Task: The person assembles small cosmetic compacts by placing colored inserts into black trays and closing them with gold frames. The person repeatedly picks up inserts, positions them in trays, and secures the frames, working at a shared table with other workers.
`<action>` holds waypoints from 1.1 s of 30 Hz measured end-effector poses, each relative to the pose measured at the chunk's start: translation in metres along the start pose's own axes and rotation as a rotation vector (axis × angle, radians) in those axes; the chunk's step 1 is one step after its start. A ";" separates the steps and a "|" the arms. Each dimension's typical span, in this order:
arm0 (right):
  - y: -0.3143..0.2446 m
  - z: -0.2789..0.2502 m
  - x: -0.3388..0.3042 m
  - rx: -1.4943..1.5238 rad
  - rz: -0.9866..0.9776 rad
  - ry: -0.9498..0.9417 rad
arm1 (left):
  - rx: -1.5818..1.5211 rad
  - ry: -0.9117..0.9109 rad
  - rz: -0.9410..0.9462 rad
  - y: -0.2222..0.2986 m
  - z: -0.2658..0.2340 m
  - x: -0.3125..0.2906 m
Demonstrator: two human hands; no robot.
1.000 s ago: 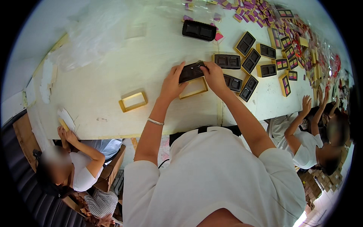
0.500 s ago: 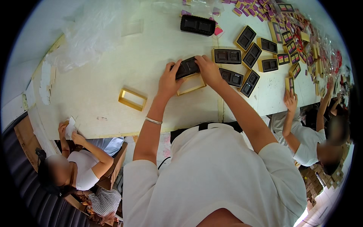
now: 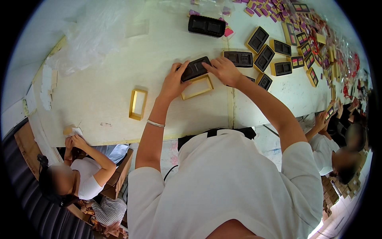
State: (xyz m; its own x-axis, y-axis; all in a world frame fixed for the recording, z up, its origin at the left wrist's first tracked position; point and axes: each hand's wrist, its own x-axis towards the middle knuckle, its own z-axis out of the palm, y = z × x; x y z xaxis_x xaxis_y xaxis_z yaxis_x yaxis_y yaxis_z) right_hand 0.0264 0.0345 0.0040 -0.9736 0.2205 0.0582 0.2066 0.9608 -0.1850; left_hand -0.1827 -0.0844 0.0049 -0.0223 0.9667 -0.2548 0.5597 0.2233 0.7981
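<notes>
Between my two hands is a black plastic tray (image 3: pixel 193 70) with square wells, tilted over the far side of a gold rectangular frame (image 3: pixel 198 87) on the table. My left hand (image 3: pixel 172 83) is closed round the tray's left end, thumb along the near side. At the right end my right hand (image 3: pixel 226 71) has bent fingers pressed on the tray's edge. Left of my left forearm lies a second gold frame (image 3: pixel 137 104), through which the table shows. Further back sits a deeper-looking black tray (image 3: pixel 206 26), perhaps a stack.
Several gold boxes with black trays (image 3: pixel 264 58) stand right of my hands. Small purple and gold pieces (image 3: pixel 262 8) are scattered at the far right. Clear plastic film (image 3: pixel 89 40) covers the back left. One co-worker (image 3: pixel 85 171) sits at left, another (image 3: pixel 324 153) at right.
The held tray has shifted slightly left and away from me, and my right hand's grip has moved. The loose gold frame has turned to point away from me. The right co-worker's hands have moved right.
</notes>
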 end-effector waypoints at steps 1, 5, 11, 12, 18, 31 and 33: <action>0.001 0.002 -0.003 -0.003 -0.012 0.016 | 0.016 0.007 0.020 -0.002 0.001 0.000; 0.011 -0.003 -0.005 0.028 -0.177 0.004 | 0.052 -0.003 0.038 -0.003 0.002 -0.001; 0.011 -0.003 0.004 0.103 -0.150 0.047 | 0.014 0.009 0.040 -0.007 0.000 -0.001; 0.008 -0.002 0.003 0.106 -0.137 0.036 | 0.038 0.033 0.070 -0.009 0.001 -0.002; 0.007 -0.008 0.013 0.060 -0.057 -0.086 | 0.048 0.035 0.048 -0.006 0.001 -0.003; -0.026 0.014 0.010 0.380 0.492 0.325 | 0.292 0.137 0.043 -0.004 0.022 -0.009; -0.032 0.022 0.008 0.377 0.516 0.238 | 0.391 0.142 0.070 -0.005 0.025 -0.008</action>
State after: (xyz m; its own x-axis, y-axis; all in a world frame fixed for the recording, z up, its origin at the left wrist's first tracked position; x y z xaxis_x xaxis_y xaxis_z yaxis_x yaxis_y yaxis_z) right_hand 0.0097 0.0017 -0.0115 -0.7027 0.7073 0.0771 0.5491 0.6079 -0.5735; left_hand -0.1649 -0.0966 -0.0110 -0.0723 0.9916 -0.1077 0.8354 0.1192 0.5366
